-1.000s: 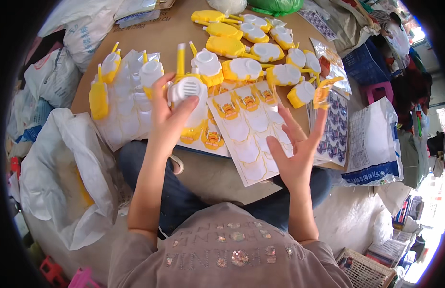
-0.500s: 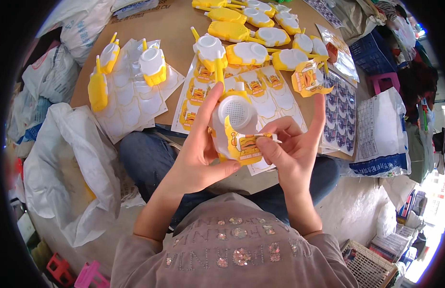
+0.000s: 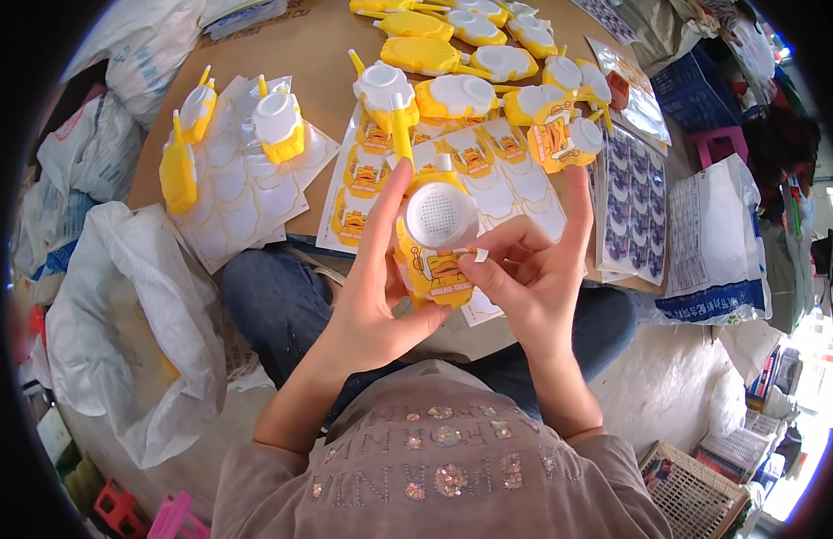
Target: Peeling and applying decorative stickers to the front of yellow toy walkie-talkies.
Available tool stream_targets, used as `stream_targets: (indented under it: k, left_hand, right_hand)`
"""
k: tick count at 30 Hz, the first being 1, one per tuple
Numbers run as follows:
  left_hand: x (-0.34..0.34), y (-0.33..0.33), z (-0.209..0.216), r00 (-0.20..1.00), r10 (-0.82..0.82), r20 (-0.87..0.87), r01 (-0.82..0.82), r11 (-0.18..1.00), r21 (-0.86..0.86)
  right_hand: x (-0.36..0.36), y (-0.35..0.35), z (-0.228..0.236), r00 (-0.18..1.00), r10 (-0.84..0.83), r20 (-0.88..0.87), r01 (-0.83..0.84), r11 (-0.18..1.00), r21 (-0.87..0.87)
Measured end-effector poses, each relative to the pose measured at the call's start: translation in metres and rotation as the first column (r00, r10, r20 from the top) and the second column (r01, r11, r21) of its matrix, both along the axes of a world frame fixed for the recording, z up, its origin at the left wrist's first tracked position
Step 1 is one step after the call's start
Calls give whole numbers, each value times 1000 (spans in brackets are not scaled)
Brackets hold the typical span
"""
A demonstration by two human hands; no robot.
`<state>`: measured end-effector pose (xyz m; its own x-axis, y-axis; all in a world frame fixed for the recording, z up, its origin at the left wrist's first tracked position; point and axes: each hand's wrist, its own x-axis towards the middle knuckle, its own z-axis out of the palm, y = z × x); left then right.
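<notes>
My left hand (image 3: 362, 310) grips a yellow and white toy walkie-talkie (image 3: 443, 216) by its sides, with the yellow antenna pointing away from me. Across the lower front of the toy lies a yellow and orange printed sticker (image 3: 441, 266). At that sticker's right edge, the thumb and forefinger of my right hand (image 3: 535, 278) are pinched together, with a small white tab at the thumb tip. A second sticker (image 3: 551, 139), with a round hole, clings to the raised finger of the same hand. Beneath the hands is a partly used sticker sheet (image 3: 349, 184).
Several similar toys (image 3: 457, 96) lie at the back of the brown board (image 3: 317, 54). At left, toys rest on and beside peeled sheets (image 3: 228, 171). Purple sticker sheets (image 3: 632, 207) and a white bag (image 3: 717, 238) are at right; an open white sack (image 3: 133, 332) stands at left.
The sticker on the toy, which had a strip curling up over the round grille, now lies flatter on the front. The sticker on the raised finger has turned, and its hole shows.
</notes>
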<state>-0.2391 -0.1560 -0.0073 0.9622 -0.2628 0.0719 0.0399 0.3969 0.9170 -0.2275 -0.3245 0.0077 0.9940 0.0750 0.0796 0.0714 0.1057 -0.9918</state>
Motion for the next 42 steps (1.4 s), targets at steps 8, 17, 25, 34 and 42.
stream_targets:
  k: [8,17,25,34,42]
  left_hand:
    - [-1,-2,-3,1000,7,-9,-7,1000,-28]
    - [-3,-1,-3,1000,-7,-13,7,999,-38]
    - [-3,-3,-5,1000,-11,-10,11,999,-51]
    - [-3,-6,-3,1000,-1,2,1,999,-46]
    - [-3,-6,-9,999,-5,44,13,985,-173]
  right_hand:
    - [2,0,1,1000,-1,-18,1,1000,17]
    - [1,-1,-3,1000,-1,-5,1,1000,4]
    - [1,-3,-2,1000,6,-7,-6,1000,-7]
    - [1,-3,1,1000,7,-7,-7,1000,-29]
    - [2,-5,-2,1000,7,-4,-8,997,-74]
